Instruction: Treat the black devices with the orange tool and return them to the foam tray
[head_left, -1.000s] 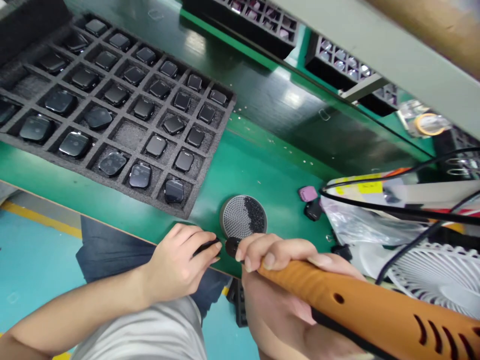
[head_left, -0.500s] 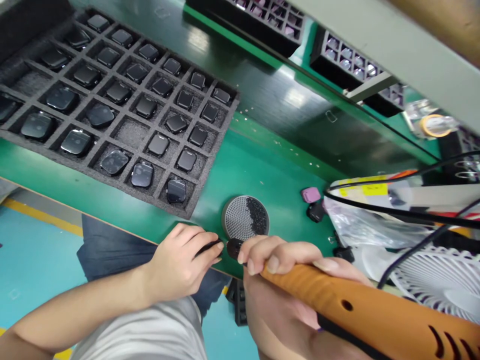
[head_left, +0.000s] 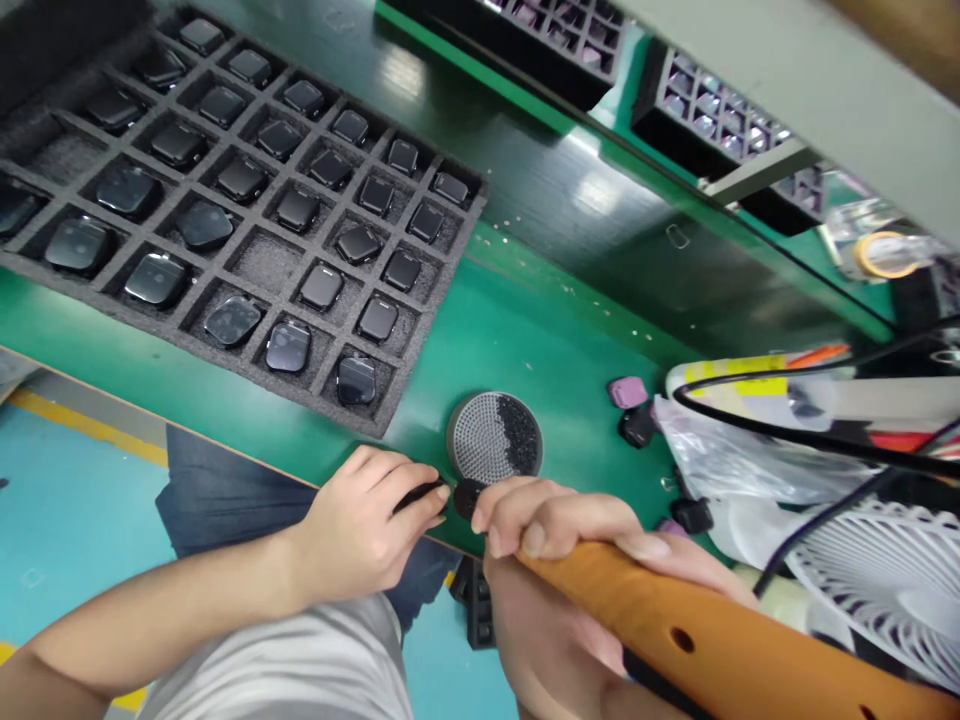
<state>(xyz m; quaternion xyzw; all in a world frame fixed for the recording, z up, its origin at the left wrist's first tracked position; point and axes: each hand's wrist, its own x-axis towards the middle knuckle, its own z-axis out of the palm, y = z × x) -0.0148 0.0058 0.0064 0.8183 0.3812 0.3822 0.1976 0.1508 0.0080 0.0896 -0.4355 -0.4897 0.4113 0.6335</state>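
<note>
My left hand rests at the near edge of the green bench, fingers pinched round a small black part. My right hand is wrapped round an orange electric screwdriver, whose dark tip meets the black part. Just beyond the tip sits a round perforated dish holding several tiny black screws on its right side. A black foam tray with rows of dark square watch bodies lies at the upper left.
A pink piece and a black piece lie right of the dish. Clear plastic bags, black cables and a white fan crowd the right. More divided trays stand at the back under a grey shelf.
Both hands hold their places; the view has shifted slightly, so the bench and trays sit a little lower and further right in the picture.
</note>
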